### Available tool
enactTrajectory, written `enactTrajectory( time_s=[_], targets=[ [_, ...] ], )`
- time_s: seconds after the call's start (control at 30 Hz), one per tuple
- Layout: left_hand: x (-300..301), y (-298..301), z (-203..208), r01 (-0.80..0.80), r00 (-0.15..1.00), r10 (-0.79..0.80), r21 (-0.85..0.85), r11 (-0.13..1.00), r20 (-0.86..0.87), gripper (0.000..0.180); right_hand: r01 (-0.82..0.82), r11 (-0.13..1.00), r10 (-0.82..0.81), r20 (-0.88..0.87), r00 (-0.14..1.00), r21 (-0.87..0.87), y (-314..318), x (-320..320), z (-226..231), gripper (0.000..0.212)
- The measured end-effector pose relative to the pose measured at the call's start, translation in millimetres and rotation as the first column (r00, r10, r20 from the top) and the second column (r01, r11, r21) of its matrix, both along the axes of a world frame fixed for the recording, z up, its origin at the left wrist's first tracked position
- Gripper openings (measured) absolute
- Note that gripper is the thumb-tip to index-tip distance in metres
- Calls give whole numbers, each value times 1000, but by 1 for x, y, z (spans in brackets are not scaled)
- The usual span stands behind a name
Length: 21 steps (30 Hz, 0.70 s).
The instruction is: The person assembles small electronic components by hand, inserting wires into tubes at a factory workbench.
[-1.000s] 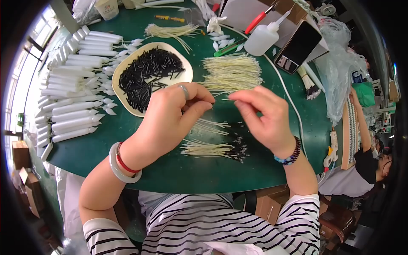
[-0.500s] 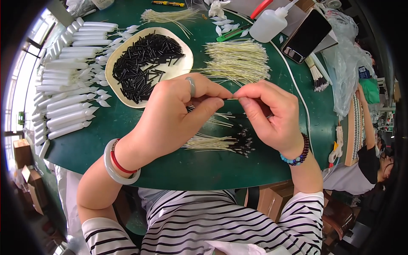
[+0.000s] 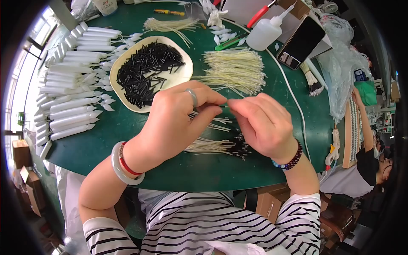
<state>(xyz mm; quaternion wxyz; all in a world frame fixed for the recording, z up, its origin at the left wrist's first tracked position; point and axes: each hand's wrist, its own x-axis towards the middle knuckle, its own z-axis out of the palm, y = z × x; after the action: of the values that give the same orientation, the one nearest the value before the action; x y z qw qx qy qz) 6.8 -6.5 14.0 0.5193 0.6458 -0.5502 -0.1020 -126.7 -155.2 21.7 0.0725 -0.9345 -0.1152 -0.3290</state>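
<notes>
My left hand [image 3: 176, 117] is closed in a pinch above the table, thumb and forefinger nearly together. Facing it, my right hand [image 3: 265, 123] pinches too, its fingertips almost touching the left ones. Something thin and dark shows between the fingertips; the fingers hide most of it. Beneath my hands lies a bundle of pale thin wires with black-sleeved ends [image 3: 208, 145]. A cream dish [image 3: 187, 72] of short black tubes [image 3: 146, 68] sits beyond my left hand. Farther off, past the fingertips, is a large pile of pale wires [image 3: 233, 70].
White candle-shaped lights [image 3: 72, 106] line the table's left side. At the back stand a white squeeze bottle [image 3: 264, 34], a black phone [image 3: 301, 41] and a green-handled cutter [image 3: 229, 42]. A white cable [image 3: 293, 89] runs down the right. Another person's arm [image 3: 365, 123] is at far right.
My right hand has turned, its fingers more curled over the pinch. The pale wire stretch seen between my fingertips is now a thin dark piece. The view has shifted slightly.
</notes>
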Motion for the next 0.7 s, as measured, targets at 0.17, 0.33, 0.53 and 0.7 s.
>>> enactTrajectory(
  time_s=[0.17, 0.33, 0.53, 0.7],
  targets=[
    [-2, 5, -4, -63, 998, 64, 21, 998, -18, 17, 15, 924, 27, -105, 994, 383, 4, 2, 4, 36],
    [-1, 1, -12, 12, 970, 6, -73, 997, 242, 18, 43, 946, 75, -348, 934, 320, -12, -3, -4, 11],
    [2, 2, -18, 86, 920, -42, -98, 991, 390, 27, 32, 858, 177, -354, 918, 512, -8, 6, -6, 9],
    [11, 5, -14, 30, 912, -3, -59, 998, 410, 23, 44, 908, 94, -303, 948, 417, -29, 2, -2, 8]
  ],
)
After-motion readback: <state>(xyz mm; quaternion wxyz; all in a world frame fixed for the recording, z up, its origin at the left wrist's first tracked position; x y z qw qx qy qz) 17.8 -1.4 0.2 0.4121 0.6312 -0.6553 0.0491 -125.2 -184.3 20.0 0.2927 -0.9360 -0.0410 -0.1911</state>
